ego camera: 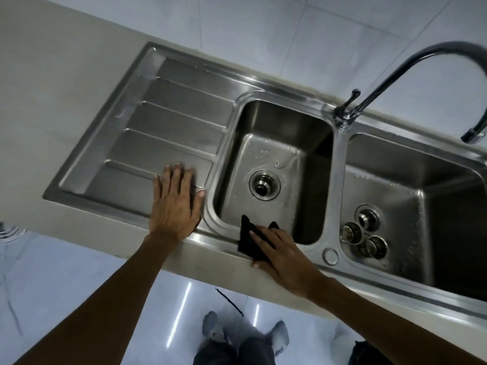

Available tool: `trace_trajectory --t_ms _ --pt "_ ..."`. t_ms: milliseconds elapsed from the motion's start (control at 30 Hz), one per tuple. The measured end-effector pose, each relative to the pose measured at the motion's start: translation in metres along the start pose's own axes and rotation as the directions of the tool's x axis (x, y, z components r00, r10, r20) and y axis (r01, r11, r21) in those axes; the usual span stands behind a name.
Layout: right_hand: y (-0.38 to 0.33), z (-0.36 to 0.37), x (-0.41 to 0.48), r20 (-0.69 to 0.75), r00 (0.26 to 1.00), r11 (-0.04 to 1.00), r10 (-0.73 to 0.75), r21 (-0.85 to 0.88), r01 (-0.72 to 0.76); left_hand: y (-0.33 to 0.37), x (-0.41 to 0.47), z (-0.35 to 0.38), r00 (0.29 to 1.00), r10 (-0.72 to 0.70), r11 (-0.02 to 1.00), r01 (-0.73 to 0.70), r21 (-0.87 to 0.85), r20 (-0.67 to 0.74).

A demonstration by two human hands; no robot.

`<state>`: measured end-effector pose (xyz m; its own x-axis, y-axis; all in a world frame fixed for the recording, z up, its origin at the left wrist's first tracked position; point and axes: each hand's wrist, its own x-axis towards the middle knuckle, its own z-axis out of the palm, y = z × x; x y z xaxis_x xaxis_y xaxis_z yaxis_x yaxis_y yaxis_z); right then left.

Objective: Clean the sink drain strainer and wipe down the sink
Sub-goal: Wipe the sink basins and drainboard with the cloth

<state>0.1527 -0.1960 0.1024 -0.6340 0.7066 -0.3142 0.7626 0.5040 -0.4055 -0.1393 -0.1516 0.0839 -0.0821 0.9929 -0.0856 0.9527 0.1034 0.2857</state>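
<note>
Now L hand (pixel 174 204) flat on drainboard (pixel 147 143), holding nothing; R hand (pixel 282 256), fingers straight, presses black cloth (pixel 246 237) onto sink rim (pixel 216 239).

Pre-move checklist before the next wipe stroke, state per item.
1. Black cloth pressed under right hand, on front rim: ok.
2. Left hand flat on drainboard, clear of the cloth: ok.
3. Strainer seated in left basin drain: not ok, drain is open.
4. Strainer parts located: ok, loose in right basin beside its drain.
5. Faucet off: ok, no stream visible.
6. Strainer parts clean: cannot tell.
</note>
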Motion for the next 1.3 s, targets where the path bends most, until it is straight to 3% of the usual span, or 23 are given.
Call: trace_trajectory --t_ms 100,300,600,733,900,1033,1200,1300 --pt "0.01 -0.012 0.003 -0.092 0.995 0.98 0.048 0.198 -0.029 0.0 0.005 0.002 0.998 0.056 0.993 -0.057 0.101 0.016" --pt "0.043 -0.043 0.056 -0.178 0.975 0.948 0.136 0.309 -0.076 0.023 0.063 0.003 0.98 0.197 0.974 -0.198 0.108 0.016" --pt "0.1 -0.047 0.192 -0.291 0.955 0.998 0.062 -0.012 -0.069 0.022 0.11 0.023 0.986 0.167 0.973 -0.167 0.158 0.011" --pt "0.121 0.002 0.215 -0.041 0.999 0.972 -0.024 -0.234 0.013 0.019 0.115 0.028 0.985 0.167 0.978 -0.161 0.129 -0.037" --pt "0.129 0.052 0.214 -0.061 0.977 0.964 0.207 -0.156 -0.214 0.02 0.118 0.028 0.986 0.167 0.981 -0.163 0.109 -0.026" --pt "0.119 0.058 0.229 -0.14 0.962 0.949 0.236 -0.18 -0.259 0.02 0.117 0.027 0.987 0.157 0.983 -0.153 0.1 -0.028" --pt "0.102 0.072 0.259 -0.11 0.944 0.947 0.311 -0.049 -0.318 0.019 0.118 0.029 0.991 0.133 0.986 -0.13 0.103 -0.029" --pt "0.113 0.066 0.276 -0.132 0.94 0.942 0.315 -0.078 -0.326 0.02 0.118 0.03 0.992 0.117 0.987 -0.111 0.12 -0.039"
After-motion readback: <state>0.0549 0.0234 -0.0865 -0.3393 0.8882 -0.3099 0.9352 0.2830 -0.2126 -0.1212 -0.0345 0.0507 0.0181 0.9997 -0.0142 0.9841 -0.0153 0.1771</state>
